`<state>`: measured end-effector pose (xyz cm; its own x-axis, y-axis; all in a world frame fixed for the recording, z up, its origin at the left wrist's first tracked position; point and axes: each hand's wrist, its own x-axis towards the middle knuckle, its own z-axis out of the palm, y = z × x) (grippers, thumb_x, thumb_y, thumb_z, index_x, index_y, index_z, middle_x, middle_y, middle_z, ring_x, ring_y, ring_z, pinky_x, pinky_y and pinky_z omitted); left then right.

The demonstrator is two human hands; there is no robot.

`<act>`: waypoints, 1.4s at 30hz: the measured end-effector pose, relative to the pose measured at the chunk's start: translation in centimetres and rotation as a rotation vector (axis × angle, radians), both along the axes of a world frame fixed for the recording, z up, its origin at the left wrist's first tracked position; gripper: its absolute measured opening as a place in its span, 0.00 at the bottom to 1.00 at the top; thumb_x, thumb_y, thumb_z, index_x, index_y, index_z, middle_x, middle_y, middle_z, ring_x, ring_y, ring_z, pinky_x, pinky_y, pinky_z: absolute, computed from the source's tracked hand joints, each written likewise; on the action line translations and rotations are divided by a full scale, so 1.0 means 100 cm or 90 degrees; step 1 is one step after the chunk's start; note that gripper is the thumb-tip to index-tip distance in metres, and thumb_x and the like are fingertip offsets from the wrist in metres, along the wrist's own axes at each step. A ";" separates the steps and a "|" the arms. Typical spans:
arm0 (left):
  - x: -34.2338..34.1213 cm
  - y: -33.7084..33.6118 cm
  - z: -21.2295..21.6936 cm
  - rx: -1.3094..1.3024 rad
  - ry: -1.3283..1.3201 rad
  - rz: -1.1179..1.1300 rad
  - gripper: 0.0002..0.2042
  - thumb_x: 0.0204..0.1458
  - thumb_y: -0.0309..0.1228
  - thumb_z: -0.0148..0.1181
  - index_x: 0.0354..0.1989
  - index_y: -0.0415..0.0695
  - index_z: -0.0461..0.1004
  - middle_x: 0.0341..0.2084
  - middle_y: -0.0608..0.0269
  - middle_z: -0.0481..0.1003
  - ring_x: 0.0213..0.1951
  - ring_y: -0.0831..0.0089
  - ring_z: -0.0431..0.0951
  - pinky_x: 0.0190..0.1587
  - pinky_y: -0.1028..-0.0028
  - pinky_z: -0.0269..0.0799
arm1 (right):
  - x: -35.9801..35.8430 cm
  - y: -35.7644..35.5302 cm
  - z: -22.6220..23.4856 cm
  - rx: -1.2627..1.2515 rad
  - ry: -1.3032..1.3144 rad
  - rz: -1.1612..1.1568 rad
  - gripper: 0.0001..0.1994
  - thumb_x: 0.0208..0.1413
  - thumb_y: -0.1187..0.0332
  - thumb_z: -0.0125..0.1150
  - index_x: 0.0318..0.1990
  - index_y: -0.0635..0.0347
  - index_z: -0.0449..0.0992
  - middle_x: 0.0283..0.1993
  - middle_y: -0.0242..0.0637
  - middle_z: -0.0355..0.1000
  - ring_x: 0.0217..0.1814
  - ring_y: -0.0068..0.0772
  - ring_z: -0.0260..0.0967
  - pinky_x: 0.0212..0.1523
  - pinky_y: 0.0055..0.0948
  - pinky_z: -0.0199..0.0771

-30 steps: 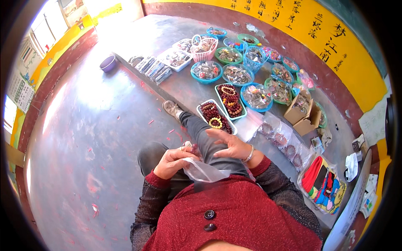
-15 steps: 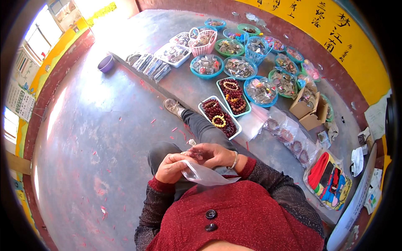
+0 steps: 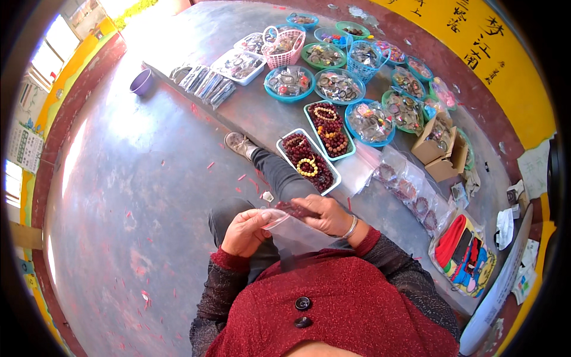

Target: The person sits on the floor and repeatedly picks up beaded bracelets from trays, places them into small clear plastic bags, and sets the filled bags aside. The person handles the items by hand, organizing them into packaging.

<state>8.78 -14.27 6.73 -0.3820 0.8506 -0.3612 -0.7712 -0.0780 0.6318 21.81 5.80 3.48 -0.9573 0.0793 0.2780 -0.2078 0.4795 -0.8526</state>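
My left hand pinches the upper edge of a clear plastic bag, which hangs over my lap. In my right hand is a dark red beaded bracelet, its beads showing past the fingers at the bag's upper edge. The far side of the bracelet is hidden by those fingers. Beyond my knees, two trays lie side by side: a near tray and a far tray, both heaped with dark red beaded bracelets and a few yellow and tan ones.
To the right, a long plastic sheet holds several bracelets. Farther out stand blue and green basins, a pink basket and an open cardboard box. A purple bowl sits far left, near bundled packets.
My right hand has shifted right and up with the bracelet, away from my left hand. The bag, earlier slanting to the right, now hangs spread between the hands.
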 end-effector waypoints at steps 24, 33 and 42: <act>0.017 -0.014 0.040 -0.362 1.051 0.059 0.07 0.46 0.25 0.53 0.32 0.37 0.76 0.24 0.48 0.73 0.30 0.52 0.74 0.34 0.63 0.70 | 0.005 -0.032 0.101 -0.015 -0.108 0.020 0.18 0.46 0.72 0.60 0.47 0.64 0.72 0.34 0.39 0.72 0.30 0.28 0.71 0.32 0.24 0.70; 0.022 -0.013 0.030 -0.323 1.029 -0.065 0.09 0.47 0.27 0.52 0.35 0.37 0.75 0.23 0.45 0.73 0.29 0.51 0.74 0.32 0.61 0.70 | 0.000 -0.037 0.101 0.182 -0.123 -0.005 0.13 0.47 0.70 0.57 0.39 0.62 0.65 0.30 0.44 0.71 0.30 0.44 0.72 0.31 0.37 0.71; 0.027 -0.007 0.019 -0.201 0.980 -0.036 0.09 0.50 0.27 0.50 0.35 0.37 0.75 0.22 0.45 0.73 0.27 0.51 0.74 0.29 0.62 0.70 | -0.023 -0.047 0.091 0.281 -0.220 0.019 0.13 0.47 0.66 0.57 0.36 0.63 0.63 0.26 0.51 0.72 0.30 0.53 0.71 0.31 0.42 0.72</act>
